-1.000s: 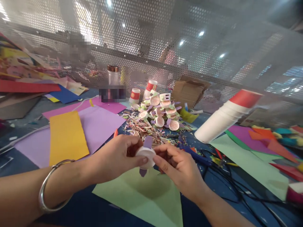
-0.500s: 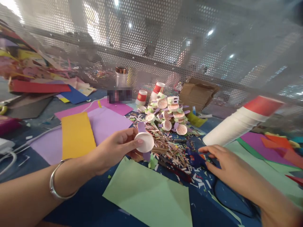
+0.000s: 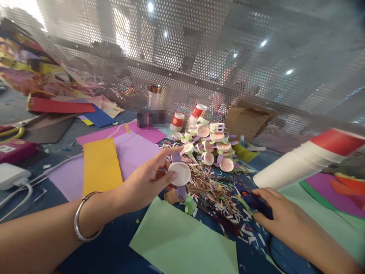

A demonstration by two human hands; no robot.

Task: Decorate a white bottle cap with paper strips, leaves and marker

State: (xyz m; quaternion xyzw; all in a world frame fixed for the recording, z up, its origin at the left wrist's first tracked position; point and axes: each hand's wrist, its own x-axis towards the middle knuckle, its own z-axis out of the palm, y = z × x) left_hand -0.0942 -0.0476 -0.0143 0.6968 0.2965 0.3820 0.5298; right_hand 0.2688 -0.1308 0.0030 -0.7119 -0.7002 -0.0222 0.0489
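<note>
Between the thumb and fingers of my left hand (image 3: 155,173) is a white paper-cup bottom (image 3: 180,174), with purple paper strips sticking out above and below it. My right hand (image 3: 273,209) has its fingers around a dark blue glue gun (image 3: 255,201), which has a black cord. The glue gun lies at the right side of a heap of paper scraps (image 3: 212,184). Beyond the scraps rises a pile of similar cup-bottom pieces (image 3: 218,146) with purple and green strips. A light green paper sheet (image 3: 185,239) lies in front of my left hand.
A long stack of paper cups (image 3: 302,160) leans at the right. Behind stand a cardboard box (image 3: 248,121), a jar (image 3: 154,97) and a perforated metal screen (image 3: 176,45). Yellow paper (image 3: 101,165), a white charger (image 3: 13,178) and scissors (image 3: 13,133) are at the left.
My right hand has reached the glue gun and closed around it. My left hand still holds the cup bottom, its index finger now stretched out. The view has shifted slightly left.
</note>
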